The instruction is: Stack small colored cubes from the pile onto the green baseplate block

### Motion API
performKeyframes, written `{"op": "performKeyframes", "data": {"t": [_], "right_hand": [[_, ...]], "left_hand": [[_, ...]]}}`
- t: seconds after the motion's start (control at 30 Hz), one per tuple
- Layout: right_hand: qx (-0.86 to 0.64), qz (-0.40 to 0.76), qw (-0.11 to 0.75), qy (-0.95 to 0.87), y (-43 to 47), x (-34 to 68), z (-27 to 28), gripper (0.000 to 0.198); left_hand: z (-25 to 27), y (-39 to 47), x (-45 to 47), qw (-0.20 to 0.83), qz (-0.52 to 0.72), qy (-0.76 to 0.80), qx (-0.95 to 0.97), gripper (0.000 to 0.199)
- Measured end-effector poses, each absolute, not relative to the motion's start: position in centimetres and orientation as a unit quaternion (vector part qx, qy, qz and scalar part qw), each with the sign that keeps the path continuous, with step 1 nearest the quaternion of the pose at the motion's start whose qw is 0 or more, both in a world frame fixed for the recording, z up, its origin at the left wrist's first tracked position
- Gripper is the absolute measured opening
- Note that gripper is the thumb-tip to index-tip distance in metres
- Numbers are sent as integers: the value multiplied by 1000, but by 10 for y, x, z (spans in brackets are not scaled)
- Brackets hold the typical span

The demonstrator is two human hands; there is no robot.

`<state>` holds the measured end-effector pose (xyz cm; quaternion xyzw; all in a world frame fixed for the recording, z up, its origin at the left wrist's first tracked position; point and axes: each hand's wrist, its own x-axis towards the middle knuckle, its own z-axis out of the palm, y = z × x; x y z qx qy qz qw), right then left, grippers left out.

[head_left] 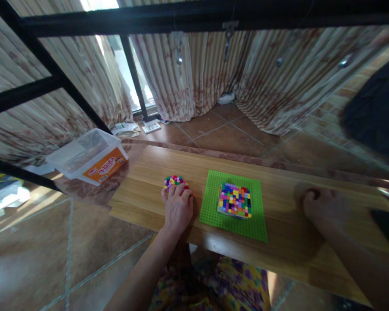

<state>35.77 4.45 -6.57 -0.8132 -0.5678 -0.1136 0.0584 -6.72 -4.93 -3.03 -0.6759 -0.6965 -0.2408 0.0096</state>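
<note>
My left hand (178,205) lies on the wooden table with its fingers bent over a small cluster of multicoloured building bricks (172,180). The fingers cover the near part of the cluster, so I cannot tell whether its bricks are joined or loose. To the right of this hand is a green baseplate (234,226). A block of many-coloured building bricks (234,200), several layers high, stands near its middle. Farther right, apart from the baseplate, my right hand (322,205) is curled into a loose fist at the table. It is slightly blurred, and anything inside it is hidden.
The wooden table (285,207) runs across in front of my knees. A clear plastic tub (87,153) with an orange label stands beyond its left end. Papers (126,128) lie on the tiled floor near the curtains (210,77). A black metal frame (142,21) crosses above.
</note>
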Motion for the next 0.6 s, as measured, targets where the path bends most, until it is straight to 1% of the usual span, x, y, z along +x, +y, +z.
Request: {"op": "performKeyframes", "data": {"t": [0.2, 0.33, 0.43, 0.6], "right_hand": [[-819, -115, 44, -561, 44, 352, -61, 52], [-828, -116, 39, -547, 45, 351, -59, 52], [-827, -108, 48, -550, 44, 350, -59, 50], [-823, -109, 68, -554, 44, 350, -59, 50]], "left_hand": [[-25, -53, -61, 0, -282, -677, -680, 9], [-10, -59, -45, -54, -315, -638, -701, 7], [0, -60, -30, -90, -323, -612, -716, 7], [6, -57, -11, -100, -322, -589, -734, 7]]}}
